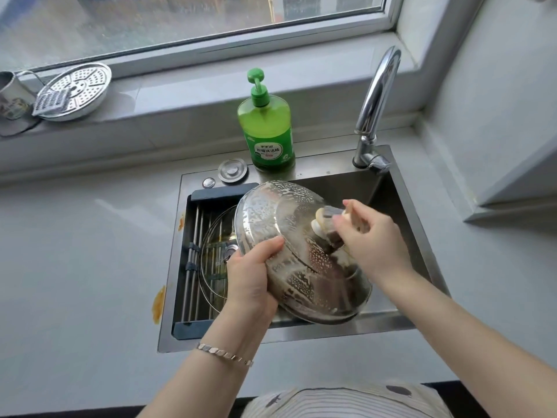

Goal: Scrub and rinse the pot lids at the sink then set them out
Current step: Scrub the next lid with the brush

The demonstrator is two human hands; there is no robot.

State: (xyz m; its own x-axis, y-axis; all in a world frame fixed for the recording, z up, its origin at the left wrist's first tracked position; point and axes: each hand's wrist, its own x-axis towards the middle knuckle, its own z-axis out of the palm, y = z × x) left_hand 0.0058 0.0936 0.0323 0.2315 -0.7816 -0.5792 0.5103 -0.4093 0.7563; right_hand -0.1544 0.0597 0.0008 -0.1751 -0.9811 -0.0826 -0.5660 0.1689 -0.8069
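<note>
Over the sink (pixel 401 322), left hand (pixel 250 276) gripping the lid (pixel 301 282) by its rim, right hand (pixel 373 239) clutching the sponge (pixel 333 227), scrub in small, firm circles.

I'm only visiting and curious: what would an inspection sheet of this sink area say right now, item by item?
Surface: grey counter, orange stains by the left edge of the sink.
Job's things: soapy metal lid held tilted over the sink; glass lid lying on the drain rack inside; sponge against the metal lid near its knob.
Clutter: green soap bottle on the sink ledge; steamer plate, grater and mug on the sill.
Hands: left hand grips the metal lid's rim; right hand holds the sponge.
Cables: nothing seen.
Surroundings: faucet, no water seen running; window behind.
</note>
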